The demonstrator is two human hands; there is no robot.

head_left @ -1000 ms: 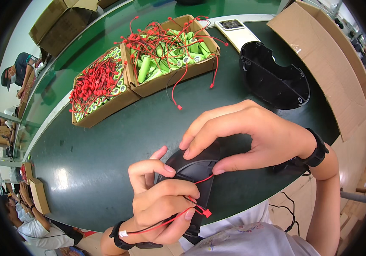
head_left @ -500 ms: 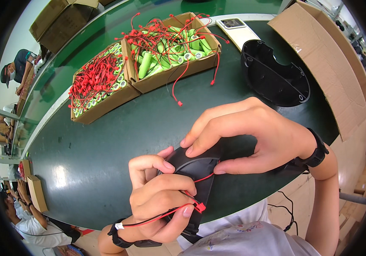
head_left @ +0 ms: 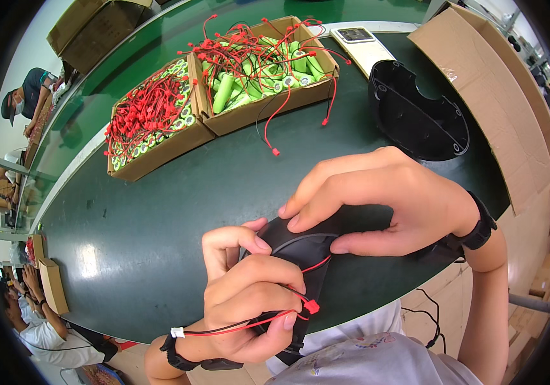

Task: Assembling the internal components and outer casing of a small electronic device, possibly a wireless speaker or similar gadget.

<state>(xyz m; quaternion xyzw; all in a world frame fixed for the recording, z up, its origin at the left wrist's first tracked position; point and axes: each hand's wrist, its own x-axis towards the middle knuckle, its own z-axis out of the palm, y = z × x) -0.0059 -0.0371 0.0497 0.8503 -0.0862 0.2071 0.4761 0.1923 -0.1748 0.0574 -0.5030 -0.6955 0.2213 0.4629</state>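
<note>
Above the near edge of the table, both hands hold a curved black plastic shell [head_left: 294,249]. My left hand [head_left: 252,289] is closed round its near left part, with red and black wires [head_left: 236,329] pinched in its fingers. From that grip a red connector [head_left: 312,307] sticks out, while a white plug [head_left: 177,332] ends the wires by the wrist. My right hand [head_left: 384,205] grips the shell's far right side between thumb and fingertips. A red wire runs over the shell near that thumb. Much of the shell is hidden behind my fingers.
Further off stand a carton of green battery cells [head_left: 228,93] topped with wires and a carton [head_left: 159,157] with red-plugged leads over cells. A black half shell [head_left: 416,122] and a phone [head_left: 366,51] lie right of them. A large cardboard box [head_left: 480,96] borders the right.
The whole view has shifted slightly. Both hands keep their hold on the shell, and the red connector and wires sit slightly further right in the picture.
</note>
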